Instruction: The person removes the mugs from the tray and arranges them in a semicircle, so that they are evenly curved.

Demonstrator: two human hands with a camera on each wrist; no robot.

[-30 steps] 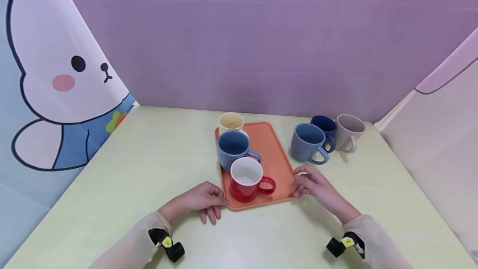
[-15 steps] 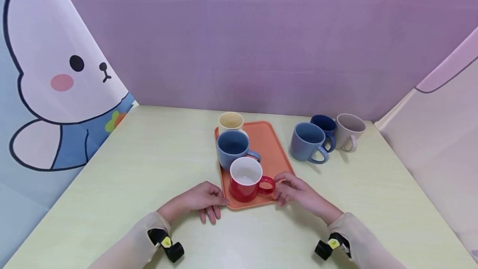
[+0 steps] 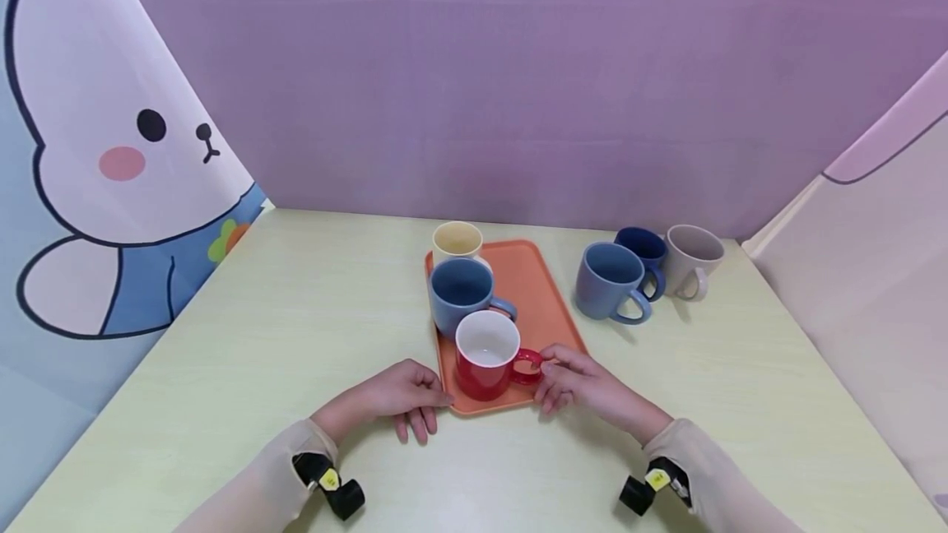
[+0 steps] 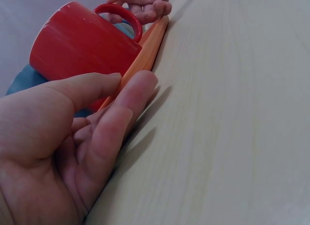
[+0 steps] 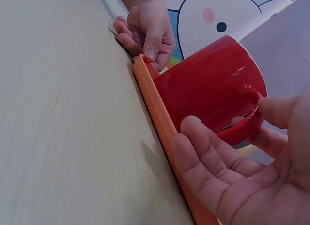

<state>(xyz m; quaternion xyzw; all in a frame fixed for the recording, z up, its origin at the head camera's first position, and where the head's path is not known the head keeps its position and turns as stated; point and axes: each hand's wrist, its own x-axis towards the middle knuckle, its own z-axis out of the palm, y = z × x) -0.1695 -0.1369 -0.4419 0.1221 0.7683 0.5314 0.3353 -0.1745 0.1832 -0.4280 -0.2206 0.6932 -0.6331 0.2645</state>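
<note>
A red mug with a white inside stands upright on the near end of an orange tray. My right hand is at its handle; in the right wrist view the thumb and a finger behind it pinch the handle, while the other fingers extend by the tray's edge. My left hand holds the tray's near left corner, thumb over the rim and fingers beside it. Behind the red mug on the tray are a grey-blue mug and a cream mug.
Right of the tray, a second grey-blue mug, a dark blue mug and a pale mauve mug stand close together on the light wooden table. A purple cloth backdrop rises at the table's far edge.
My right hand has moved left from the tray's right edge to the red mug's handle. The left hand stays at the tray corner. Mugs and tray have not visibly moved.
</note>
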